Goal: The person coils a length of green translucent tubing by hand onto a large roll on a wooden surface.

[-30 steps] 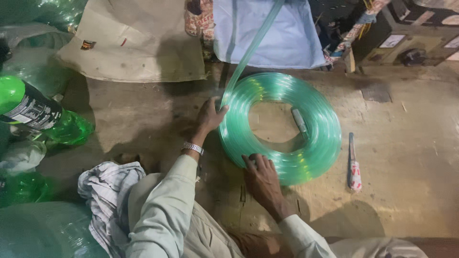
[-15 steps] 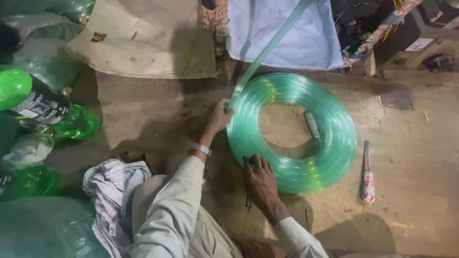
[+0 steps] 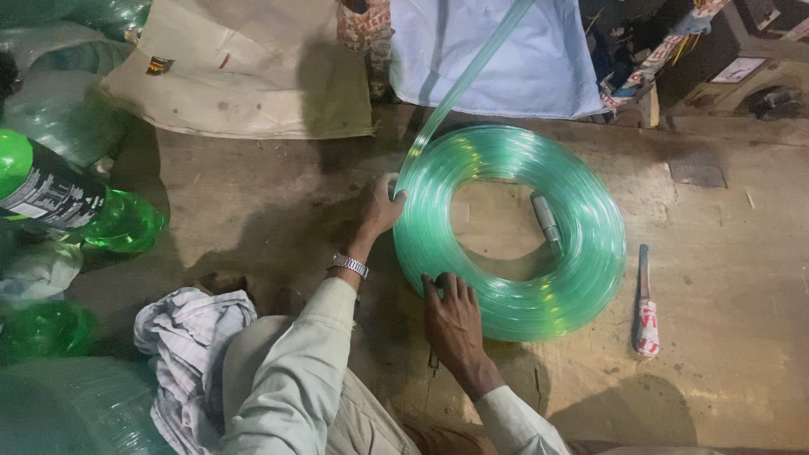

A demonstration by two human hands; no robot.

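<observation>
A coil [image 3: 514, 244] of clear green hose lies flat on the dusty floor [image 3: 278, 211], roughly in the middle of the view. One loose strand [image 3: 472, 72] rises from the coil's upper left edge and runs up and away, crossing a pale blue sheet [image 3: 522, 59] at the top.

The left hand [image 3: 381, 205] sits at the coil's left edge, where the strand leaves it. Its fingers curl around the outer turns there, gripping the hose. A metal watch [image 3: 348, 265] circles that wrist, and a light sleeve [image 3: 295, 371] covers the arm.

The right hand [image 3: 452, 318] lies on the coil's lower left part. It is open, fingers spread and pressed flat on the turns, holding nothing.

A short grey fitting [image 3: 546, 221] rests against the inner rim on the coil's right side. A knife [image 3: 645, 305] with a red and white handle lies on the floor just beside the coil, to its right, not touching it.

A crumpled striped cloth [image 3: 190, 337] lies near the person's left knee. Green bottles [image 3: 76, 206] and plastic wrap are heaped at the left edge, well apart from the coil. A tan sack [image 3: 244, 76] lies flat above them, at the upper left. Dark boxes [image 3: 716, 59] and clutter fill the upper right corner.
</observation>
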